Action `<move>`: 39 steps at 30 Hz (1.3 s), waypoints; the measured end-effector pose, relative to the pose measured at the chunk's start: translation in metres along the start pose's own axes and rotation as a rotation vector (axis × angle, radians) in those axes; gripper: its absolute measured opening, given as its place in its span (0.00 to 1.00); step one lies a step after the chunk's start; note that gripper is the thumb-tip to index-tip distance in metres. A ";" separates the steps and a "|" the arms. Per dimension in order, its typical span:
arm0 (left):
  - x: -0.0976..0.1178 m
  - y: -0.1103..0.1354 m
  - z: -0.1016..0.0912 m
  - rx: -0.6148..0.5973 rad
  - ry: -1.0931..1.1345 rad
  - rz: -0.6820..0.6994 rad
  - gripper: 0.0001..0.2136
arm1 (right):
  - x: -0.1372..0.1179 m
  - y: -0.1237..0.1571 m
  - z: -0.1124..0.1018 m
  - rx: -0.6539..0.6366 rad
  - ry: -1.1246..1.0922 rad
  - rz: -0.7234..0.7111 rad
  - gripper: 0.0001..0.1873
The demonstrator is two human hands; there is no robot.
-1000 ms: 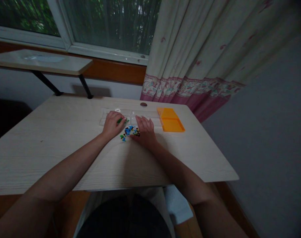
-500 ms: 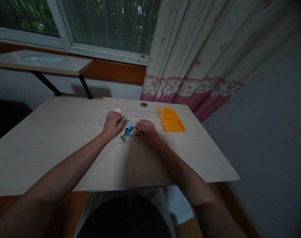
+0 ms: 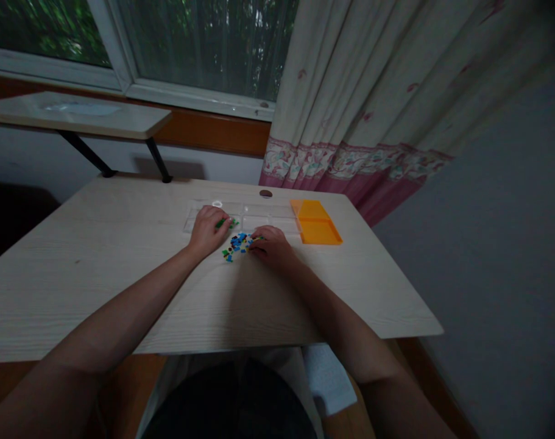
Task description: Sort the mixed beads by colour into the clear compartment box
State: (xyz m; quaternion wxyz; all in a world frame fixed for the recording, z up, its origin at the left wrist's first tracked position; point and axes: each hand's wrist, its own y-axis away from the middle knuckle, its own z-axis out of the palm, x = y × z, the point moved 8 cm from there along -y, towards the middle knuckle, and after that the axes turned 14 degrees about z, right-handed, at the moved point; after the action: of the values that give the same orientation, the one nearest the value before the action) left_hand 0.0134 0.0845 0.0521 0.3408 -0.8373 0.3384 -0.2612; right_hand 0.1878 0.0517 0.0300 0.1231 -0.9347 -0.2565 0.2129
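Centre frame: left hand curled by green pieces, right hand at pile, grips unclear; clear box near, probably for easy reach.

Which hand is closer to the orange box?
The right hand, at the right edge of the multicoloured pile; the left hand is farther from the orange box, beside green pieces.

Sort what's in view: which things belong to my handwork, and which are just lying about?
Likely in use:
small plastic pieces, blue, yellow and dark, at the right hand
small green plastic pieces, at the left hand
clear plastic compartment tray
orange rectangular plastic container (less certain)

Likely just lying about:
glossy clear sheet on the pale raised shelf
pale sheet below the wooden table
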 end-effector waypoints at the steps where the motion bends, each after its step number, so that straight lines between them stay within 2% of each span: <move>1: 0.000 0.000 0.000 0.003 -0.003 0.001 0.12 | 0.001 0.000 0.000 0.005 -0.007 0.007 0.06; 18: -0.021 0.008 -0.002 0.076 -0.119 -0.118 0.11 | 0.005 -0.002 0.002 0.015 -0.093 0.071 0.04; 29: -0.016 0.006 -0.004 0.051 -0.107 -0.108 0.13 | 0.004 -0.002 -0.004 0.070 -0.173 0.084 0.05; 31: -0.010 0.004 -0.005 0.034 -0.104 -0.071 0.13 | 0.005 -0.003 -0.009 0.108 -0.220 0.098 0.06; 34: 0.007 0.000 -0.001 -0.032 -0.047 0.053 0.13 | 0.009 -0.003 -0.014 0.171 -0.277 0.129 0.10; 39: 0.042 -0.002 0.014 -0.233 0.104 0.275 0.13 | 0.010 -0.002 -0.024 0.280 -0.360 0.134 0.13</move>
State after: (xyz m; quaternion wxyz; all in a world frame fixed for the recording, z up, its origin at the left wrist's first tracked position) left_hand 0.0509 0.0598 0.0537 0.2558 -0.8024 0.4949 -0.2141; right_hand 0.2054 0.0559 0.0488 0.1892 -0.8706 -0.1796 0.4172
